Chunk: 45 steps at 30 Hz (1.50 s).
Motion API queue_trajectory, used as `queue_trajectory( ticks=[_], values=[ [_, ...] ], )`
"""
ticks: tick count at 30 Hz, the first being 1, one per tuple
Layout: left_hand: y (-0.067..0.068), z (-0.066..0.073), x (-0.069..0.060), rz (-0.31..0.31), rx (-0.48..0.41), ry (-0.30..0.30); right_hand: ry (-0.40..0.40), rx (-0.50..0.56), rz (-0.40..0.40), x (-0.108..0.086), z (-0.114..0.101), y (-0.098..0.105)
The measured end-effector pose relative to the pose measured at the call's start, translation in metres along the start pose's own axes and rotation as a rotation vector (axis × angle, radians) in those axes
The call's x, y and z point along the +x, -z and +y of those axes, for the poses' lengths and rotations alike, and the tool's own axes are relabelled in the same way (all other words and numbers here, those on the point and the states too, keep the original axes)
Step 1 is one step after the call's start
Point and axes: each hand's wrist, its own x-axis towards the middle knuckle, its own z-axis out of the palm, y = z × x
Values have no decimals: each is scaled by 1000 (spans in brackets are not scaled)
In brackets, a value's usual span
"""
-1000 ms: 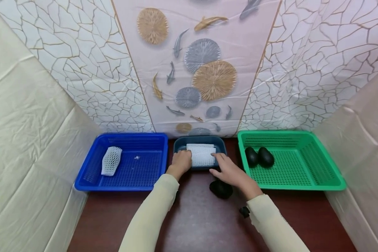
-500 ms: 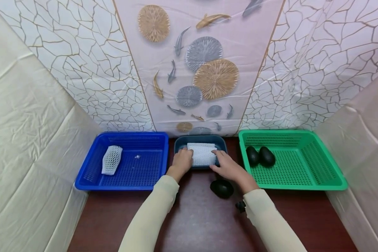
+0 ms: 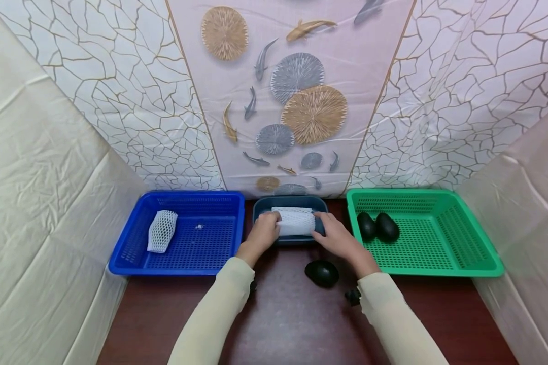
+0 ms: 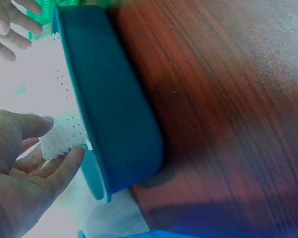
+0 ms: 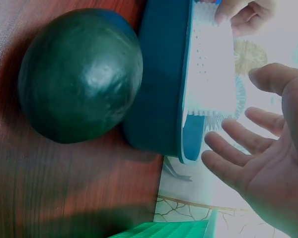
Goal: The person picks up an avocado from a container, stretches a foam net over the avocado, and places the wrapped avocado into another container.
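White netting [image 3: 297, 223] pinched by left hand [image 3: 263, 232], right hand [image 3: 339, 239] spread, dark fruit [image 3: 321, 274] before tray [image 5: 160, 74], blue basket [image 3: 210, 248] left, green basket [image 3: 426, 246] right

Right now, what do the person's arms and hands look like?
Plain, long cream cloth sleeves run down to both wrists. The left hand and right hand wear no gloves. A small black object shows near each wrist, too indistinct to identify.

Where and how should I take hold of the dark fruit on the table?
Probably best to grip the dark fruit across its rounded middle, coming from above with the right hand, the nearer one: it looks longer left to right, its top is uncovered, and the tray stands just beyond.
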Motion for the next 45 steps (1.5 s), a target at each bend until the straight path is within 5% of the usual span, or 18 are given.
queue_trajectory(
  ticks=[11, 24, 37, 45],
  values=[
    [14, 8, -10, 76, -73, -57, 29, 16, 172, -4, 1, 10],
    [21, 13, -21, 94, -114, -98, 41, 126, 224, -11, 4, 15],
    [23, 20, -30, 130, -159, -152, 127, 89, 249, -15, 0, 15],
    [24, 22, -36, 98, -222, -134, 123, 164, 197, -22, -2, 10]
  ],
)
